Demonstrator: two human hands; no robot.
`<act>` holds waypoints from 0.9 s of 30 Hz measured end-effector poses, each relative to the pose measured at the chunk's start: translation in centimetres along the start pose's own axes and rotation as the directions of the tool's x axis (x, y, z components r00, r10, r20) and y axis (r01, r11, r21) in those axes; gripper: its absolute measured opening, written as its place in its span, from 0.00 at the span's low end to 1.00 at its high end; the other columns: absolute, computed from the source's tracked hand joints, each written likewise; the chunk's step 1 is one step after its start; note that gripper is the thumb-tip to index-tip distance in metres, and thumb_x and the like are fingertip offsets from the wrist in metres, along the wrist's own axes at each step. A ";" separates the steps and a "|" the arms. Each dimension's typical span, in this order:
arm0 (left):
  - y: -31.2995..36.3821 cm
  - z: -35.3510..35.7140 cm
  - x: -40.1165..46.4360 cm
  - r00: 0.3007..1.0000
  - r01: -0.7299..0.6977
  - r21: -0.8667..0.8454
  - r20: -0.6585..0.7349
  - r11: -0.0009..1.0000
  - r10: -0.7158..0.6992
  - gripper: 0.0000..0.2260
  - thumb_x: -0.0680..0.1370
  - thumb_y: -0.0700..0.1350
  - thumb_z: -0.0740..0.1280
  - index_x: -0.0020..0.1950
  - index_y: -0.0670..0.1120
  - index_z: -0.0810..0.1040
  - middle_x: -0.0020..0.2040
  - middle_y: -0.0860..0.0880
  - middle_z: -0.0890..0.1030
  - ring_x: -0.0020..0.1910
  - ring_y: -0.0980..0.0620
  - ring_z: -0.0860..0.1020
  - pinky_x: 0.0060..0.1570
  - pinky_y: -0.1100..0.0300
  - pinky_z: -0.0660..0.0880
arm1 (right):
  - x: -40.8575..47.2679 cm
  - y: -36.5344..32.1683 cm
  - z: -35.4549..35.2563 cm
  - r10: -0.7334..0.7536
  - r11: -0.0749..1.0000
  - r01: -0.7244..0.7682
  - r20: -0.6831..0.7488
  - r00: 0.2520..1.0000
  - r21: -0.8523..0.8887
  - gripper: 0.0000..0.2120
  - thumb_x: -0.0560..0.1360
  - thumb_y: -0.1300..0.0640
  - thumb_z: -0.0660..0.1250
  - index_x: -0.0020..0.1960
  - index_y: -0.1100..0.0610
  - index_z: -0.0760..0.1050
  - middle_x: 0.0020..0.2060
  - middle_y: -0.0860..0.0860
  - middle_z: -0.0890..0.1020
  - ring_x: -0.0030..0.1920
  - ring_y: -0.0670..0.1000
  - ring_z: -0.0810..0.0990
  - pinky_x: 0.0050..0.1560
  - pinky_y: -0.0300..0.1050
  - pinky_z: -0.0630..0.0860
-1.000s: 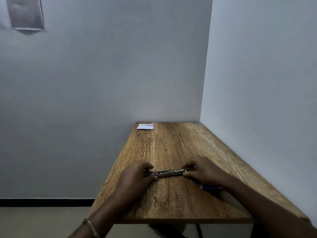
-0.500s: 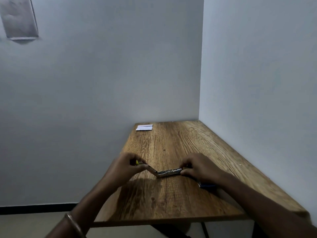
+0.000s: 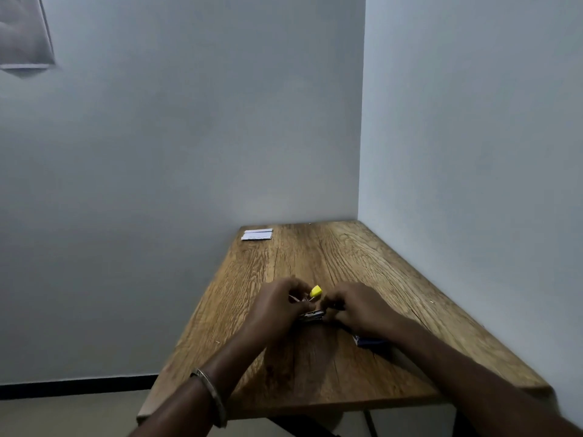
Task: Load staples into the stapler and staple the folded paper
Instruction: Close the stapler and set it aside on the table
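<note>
A small metal stapler [image 3: 312, 316] lies on the wooden table [image 3: 315, 260], mostly hidden between my hands. My left hand [image 3: 280, 305] grips its left end, and a thin rod with a yellow tip [image 3: 315, 291] sticks up from between the fingers. My right hand [image 3: 356, 307] holds the stapler's right end down on the table. The folded white paper [image 3: 257, 234] lies flat at the far left corner of the table, well away from both hands. No loose staples can be made out.
A small dark blue box [image 3: 367, 341] lies on the table under my right forearm. Walls close the table at the back and along the right side. The table's left and near edges are open to the floor.
My left hand has moved back in toward the right hand. The part it pulled out to the left now stands up, showing its yellow tip. The camera tilted slightly.
</note>
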State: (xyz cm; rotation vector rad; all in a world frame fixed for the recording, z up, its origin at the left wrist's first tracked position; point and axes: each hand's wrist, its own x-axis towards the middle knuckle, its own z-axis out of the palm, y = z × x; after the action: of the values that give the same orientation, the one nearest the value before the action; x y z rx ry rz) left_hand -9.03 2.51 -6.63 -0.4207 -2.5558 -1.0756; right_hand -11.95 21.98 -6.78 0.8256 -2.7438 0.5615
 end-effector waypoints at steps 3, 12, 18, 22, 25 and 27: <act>-0.8 0.5 -0.4 1.000 -0.013 0.025 -0.012 1.000 0.013 0.08 0.76 0.47 0.72 0.55 0.54 0.84 0.43 0.62 0.82 0.45 0.65 0.80 0.46 0.66 0.77 | 0.1 -0.1 0.0 0.000 1.000 0.000 0.003 1.000 -0.006 0.09 0.73 0.53 0.74 0.53 0.47 0.83 0.49 0.46 0.81 0.48 0.45 0.77 0.41 0.35 0.69; -1.5 0.3 -1.7 0.999 -0.014 0.061 0.045 0.998 0.011 0.08 0.78 0.47 0.68 0.57 0.53 0.77 0.46 0.57 0.81 0.44 0.62 0.77 0.43 0.56 0.75 | 0.3 -0.9 -0.2 0.078 0.981 -0.082 0.033 0.996 0.174 0.07 0.79 0.54 0.66 0.52 0.55 0.81 0.47 0.48 0.83 0.47 0.46 0.81 0.44 0.38 0.74; -1.2 0.7 -1.8 0.997 0.061 0.072 0.050 0.996 -0.065 0.09 0.79 0.54 0.67 0.51 0.49 0.72 0.43 0.53 0.78 0.38 0.56 0.73 0.36 0.60 0.66 | 0.4 -2.2 -0.4 0.163 0.887 -0.124 -0.049 0.985 0.445 0.10 0.80 0.51 0.65 0.50 0.57 0.79 0.41 0.50 0.85 0.40 0.47 0.85 0.46 0.47 0.81; 0.1 0.2 -1.9 0.982 0.186 -0.254 0.091 0.949 -0.168 0.09 0.81 0.53 0.63 0.53 0.49 0.74 0.46 0.49 0.81 0.41 0.56 0.78 0.42 0.59 0.74 | 0.5 -2.9 -0.1 0.265 0.664 -0.129 -0.070 0.962 0.737 0.13 0.78 0.46 0.66 0.56 0.53 0.77 0.50 0.51 0.86 0.47 0.46 0.86 0.54 0.51 0.81; 1.2 0.0 -2.4 0.967 0.244 -0.515 0.188 0.822 -0.169 0.10 0.82 0.51 0.61 0.55 0.45 0.74 0.43 0.49 0.81 0.37 0.58 0.79 0.37 0.63 0.77 | 0.9 -3.7 0.0 0.234 0.387 -0.214 0.129 0.964 0.897 0.26 0.72 0.38 0.66 0.59 0.57 0.79 0.52 0.52 0.86 0.52 0.48 0.84 0.54 0.48 0.77; 1.7 0.0 -2.7 0.958 0.264 -0.644 0.263 0.718 -0.117 0.11 0.83 0.49 0.60 0.54 0.43 0.75 0.40 0.50 0.83 0.37 0.57 0.81 0.36 0.64 0.77 | 1.0 -4.3 0.1 0.195 0.165 -0.247 0.214 0.957 0.955 0.32 0.69 0.36 0.67 0.58 0.63 0.80 0.50 0.58 0.84 0.49 0.53 0.82 0.46 0.47 0.77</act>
State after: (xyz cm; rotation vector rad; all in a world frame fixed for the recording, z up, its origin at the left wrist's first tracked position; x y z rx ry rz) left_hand -5.93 3.26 -6.71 -0.4565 -2.3175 -2.1609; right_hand -10.38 18.12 -5.29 0.5274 -2.1945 2.5716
